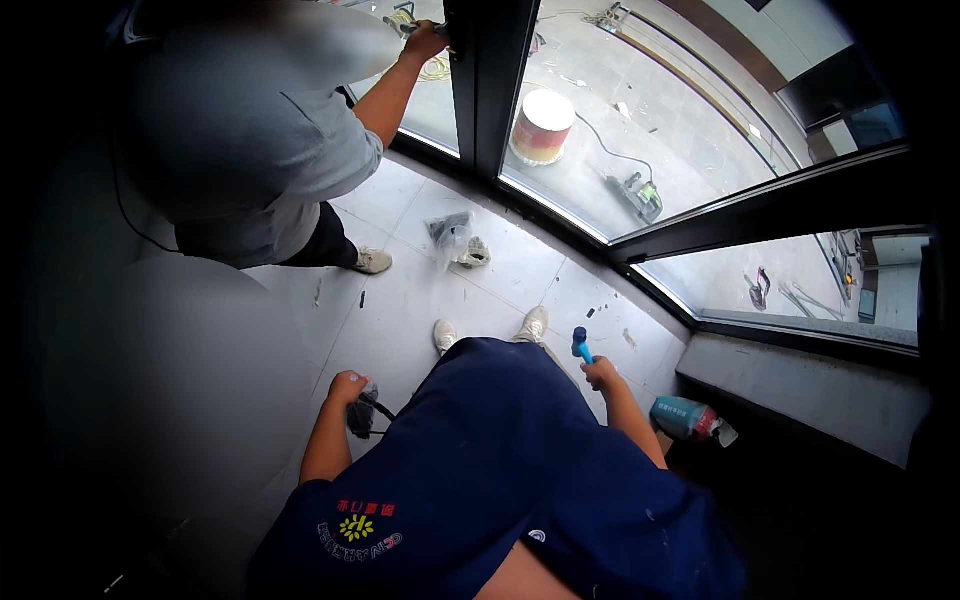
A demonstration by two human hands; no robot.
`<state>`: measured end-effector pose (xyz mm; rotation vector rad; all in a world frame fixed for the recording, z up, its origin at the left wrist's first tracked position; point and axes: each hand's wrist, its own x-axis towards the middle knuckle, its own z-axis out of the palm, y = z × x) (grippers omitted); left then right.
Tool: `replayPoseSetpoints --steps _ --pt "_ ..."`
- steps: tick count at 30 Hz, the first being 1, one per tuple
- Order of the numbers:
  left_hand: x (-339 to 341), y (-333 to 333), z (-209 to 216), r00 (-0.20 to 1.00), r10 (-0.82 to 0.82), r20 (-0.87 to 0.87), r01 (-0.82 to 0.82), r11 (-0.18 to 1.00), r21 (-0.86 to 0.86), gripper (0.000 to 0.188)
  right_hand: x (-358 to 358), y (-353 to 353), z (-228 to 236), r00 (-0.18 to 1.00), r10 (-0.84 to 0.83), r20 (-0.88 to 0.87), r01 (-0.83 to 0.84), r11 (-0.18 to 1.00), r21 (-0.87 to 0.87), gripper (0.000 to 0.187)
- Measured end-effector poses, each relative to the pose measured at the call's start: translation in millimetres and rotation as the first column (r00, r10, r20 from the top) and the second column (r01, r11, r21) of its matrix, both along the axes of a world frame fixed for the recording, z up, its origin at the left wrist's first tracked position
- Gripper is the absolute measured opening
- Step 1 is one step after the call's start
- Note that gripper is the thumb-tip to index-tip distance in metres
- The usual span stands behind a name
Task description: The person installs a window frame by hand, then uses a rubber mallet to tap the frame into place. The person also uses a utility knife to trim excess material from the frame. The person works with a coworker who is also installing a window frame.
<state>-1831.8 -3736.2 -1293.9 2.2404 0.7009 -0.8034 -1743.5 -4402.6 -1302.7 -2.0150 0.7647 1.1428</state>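
Note:
My right hand (600, 373) is closed round a light-blue tool with a rounded dark-blue head, which looks like a small mallet (581, 345); its head points up and forward, above the floor. Down by my left side, my left hand (347, 387) is closed on a dark, crumpled bundle (361, 413). A black strap or cord runs from that bundle toward my shirt. What the bundle contains cannot be made out. Ahead on the tiles lie a clear plastic bag with dark pieces (452, 234) and a pale roll-like item (475, 253).
At the left, a co-worker (270, 160) grips the handle of the black-framed glass door (485, 90). Beyond the glass are a round tub (545, 125) and a corded green power tool (637, 195). A teal and red package (685, 418) lies right, beside a low ledge (800, 385).

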Motion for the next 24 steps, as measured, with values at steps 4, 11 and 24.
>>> replayPoseSetpoints --steps 4,11,24 --pt "-13.9 -44.0 14.9 0.982 0.185 0.046 -0.185 0.983 -0.007 0.031 48.6 -22.7 -6.8 0.981 0.194 0.029 -0.193 0.981 -0.020 0.030" --pt "22.6 -108.9 44.5 0.968 0.192 0.163 -0.184 0.981 -0.059 0.033 107.9 -58.4 -6.3 0.983 0.159 -0.095 -0.164 0.985 -0.049 0.026" --pt "8.0 -65.2 20.5 0.995 0.100 -0.007 -0.100 0.994 -0.035 0.036 69.8 -39.4 -19.5 0.999 0.028 -0.038 -0.028 1.000 0.001 0.028"
